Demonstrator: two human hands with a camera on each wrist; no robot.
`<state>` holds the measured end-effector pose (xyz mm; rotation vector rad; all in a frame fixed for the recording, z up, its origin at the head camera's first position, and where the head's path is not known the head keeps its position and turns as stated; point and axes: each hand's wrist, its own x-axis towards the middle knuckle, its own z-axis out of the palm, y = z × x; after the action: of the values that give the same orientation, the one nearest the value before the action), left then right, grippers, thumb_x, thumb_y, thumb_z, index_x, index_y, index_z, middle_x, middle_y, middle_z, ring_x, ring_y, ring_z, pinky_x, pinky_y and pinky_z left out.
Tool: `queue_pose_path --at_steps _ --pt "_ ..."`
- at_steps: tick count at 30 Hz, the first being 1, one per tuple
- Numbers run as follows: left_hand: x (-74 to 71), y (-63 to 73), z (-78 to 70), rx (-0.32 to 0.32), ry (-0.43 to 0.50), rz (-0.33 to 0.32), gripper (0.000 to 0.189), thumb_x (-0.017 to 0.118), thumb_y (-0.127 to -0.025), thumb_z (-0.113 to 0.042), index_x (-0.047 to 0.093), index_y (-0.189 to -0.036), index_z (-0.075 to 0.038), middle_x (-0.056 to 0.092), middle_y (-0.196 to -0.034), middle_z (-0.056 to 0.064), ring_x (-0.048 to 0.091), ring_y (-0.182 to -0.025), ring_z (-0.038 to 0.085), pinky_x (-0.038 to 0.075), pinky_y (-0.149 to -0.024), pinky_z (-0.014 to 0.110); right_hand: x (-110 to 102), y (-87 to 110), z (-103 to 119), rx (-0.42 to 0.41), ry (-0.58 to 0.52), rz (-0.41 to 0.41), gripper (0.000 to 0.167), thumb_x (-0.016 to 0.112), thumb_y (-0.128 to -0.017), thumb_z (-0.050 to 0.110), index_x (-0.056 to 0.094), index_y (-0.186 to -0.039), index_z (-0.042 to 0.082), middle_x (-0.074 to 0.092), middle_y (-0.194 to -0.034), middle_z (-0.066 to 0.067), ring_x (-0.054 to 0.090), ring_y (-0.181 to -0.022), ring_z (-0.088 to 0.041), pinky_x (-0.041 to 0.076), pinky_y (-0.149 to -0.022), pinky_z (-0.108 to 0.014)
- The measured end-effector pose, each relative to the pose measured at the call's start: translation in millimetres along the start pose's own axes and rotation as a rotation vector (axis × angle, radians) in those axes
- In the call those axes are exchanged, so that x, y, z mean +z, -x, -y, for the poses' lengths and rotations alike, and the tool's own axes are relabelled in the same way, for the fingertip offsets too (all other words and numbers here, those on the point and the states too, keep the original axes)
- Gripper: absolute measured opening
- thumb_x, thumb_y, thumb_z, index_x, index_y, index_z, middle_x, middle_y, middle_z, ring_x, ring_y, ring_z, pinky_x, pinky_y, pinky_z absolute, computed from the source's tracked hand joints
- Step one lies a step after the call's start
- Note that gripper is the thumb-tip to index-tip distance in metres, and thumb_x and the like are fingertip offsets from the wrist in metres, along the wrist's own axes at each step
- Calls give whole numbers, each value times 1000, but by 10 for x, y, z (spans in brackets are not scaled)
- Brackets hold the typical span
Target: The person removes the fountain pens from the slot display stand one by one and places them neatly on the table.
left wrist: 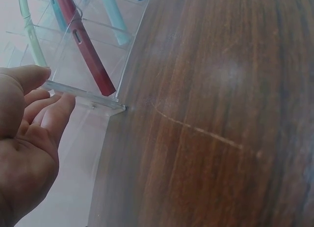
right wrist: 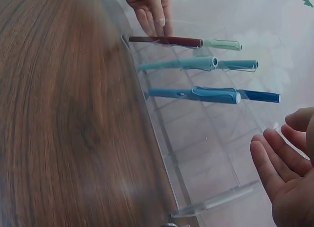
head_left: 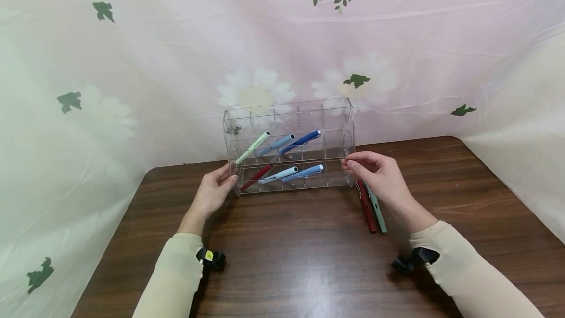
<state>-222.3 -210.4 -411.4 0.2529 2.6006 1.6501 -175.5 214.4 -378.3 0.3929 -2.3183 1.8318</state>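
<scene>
A clear tiered pen holder (head_left: 315, 185) stands at the back of the table. My left hand (head_left: 216, 188) grips its left side panel (left wrist: 83, 94), thumb on one face and fingers on the other. My right hand (head_left: 379, 173) is at the holder's right end, fingers slightly bent, thumb apart from them in the right wrist view; contact is unclear. The upper row holds a pale green pen (head_left: 253, 147), a grey-blue pen (head_left: 275, 145) and a dark blue pen (head_left: 301, 142). Below lean a dark red pen (head_left: 257, 177), a pale blue pen (head_left: 279, 175) and a mid-blue pen (head_left: 303, 173).
Below my right hand, another dark red pen (head_left: 366, 207) and a grey-green pen (head_left: 376, 208) lie side by side on the brown wooden table (head_left: 287, 259). A patterned cloth (head_left: 176, 63) hangs close behind the holder and along both sides.
</scene>
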Motion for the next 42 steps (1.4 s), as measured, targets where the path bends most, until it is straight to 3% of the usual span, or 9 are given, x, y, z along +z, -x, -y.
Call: queue_pose_path --at_steps 6,10,15,17,22,26,29,35,42 --pt "1 -3 -5 -11 -2 3 55 60 -111 -8 42 -163 3 51 -163 23 60 -144 36 52 -114 39 106 -35 9 -11 15 -5 23 67 -107 6 73 -124 -7 82 -116 -7 78 -99 -1 66 -91 -20" --pt "4 -7 -10 -13 -1 7 55 60 -111 -9 43 -162 2 50 -163 22 59 -145 35 51 -115 40 181 -69 -4 -16 9 5 23 68 -106 6 74 -125 -7 80 -121 -18 79 -100 -1 65 -94 -21" --pt "21 -5 -5 -16 -16 2 54 60 -112 -11 44 -162 1 54 -161 23 61 -143 36 51 -116 43 251 -94 -40 23 40 46 26 69 -107 10 75 -130 1 77 -130 -21 79 -110 -16 63 -95 -16" --pt "24 -4 0 -17 -24 -1 54 61 -112 -12 45 -162 1 55 -160 23 62 -142 36 52 -115 44 278 -102 -54 38 55 62 27 69 -107 13 75 -132 3 77 -132 -18 79 -111 -16 62 -94 -13" --pt "17 -5 4 -22 -22 -4 55 61 -112 -12 44 -162 1 55 -160 23 62 -142 36 52 -115 44 345 -114 -88 22 73 80 32 71 -106 14 74 -136 3 77 -133 -17 77 -109 -4 61 -93 -11" --pt "13 -4 -6 -23 -18 -4 55 60 -111 -10 44 -162 2 54 -160 23 62 -142 36 53 -115 43 397 -126 -122 3 100 95 34 72 -106 13 73 -138 4 76 -135 -16 76 -108 -2 60 -93 -10" --pt "12 1 -13 -25 -21 -3 55 60 -111 -10 44 -162 3 54 -161 23 61 -142 36 53 -115 42 436 -135 -152 5 116 106 35 71 -106 13 72 -139 4 76 -136 -15 77 -108 -8 61 -91 -11" --pt "13 6 -9 -20 -18 -6 55 59 -112 -9 43 -162 3 51 -163 23 59 -145 36 52 -116 41 510 -154 -190 47 56 108 34 67 -108 10 70 -141 0 76 -134 -21 79 -113 -34 64 -92 -16" --pt "12 -2 5 -26 -14 2 54 59 -112 -11 43 -163 2 52 -162 23 59 -145 35 52 -116 42 561 -143 -188 108 68 52 31 67 -109 16 73 -135 0 80 -124 -20 81 -109 -31 67 -92 -27"
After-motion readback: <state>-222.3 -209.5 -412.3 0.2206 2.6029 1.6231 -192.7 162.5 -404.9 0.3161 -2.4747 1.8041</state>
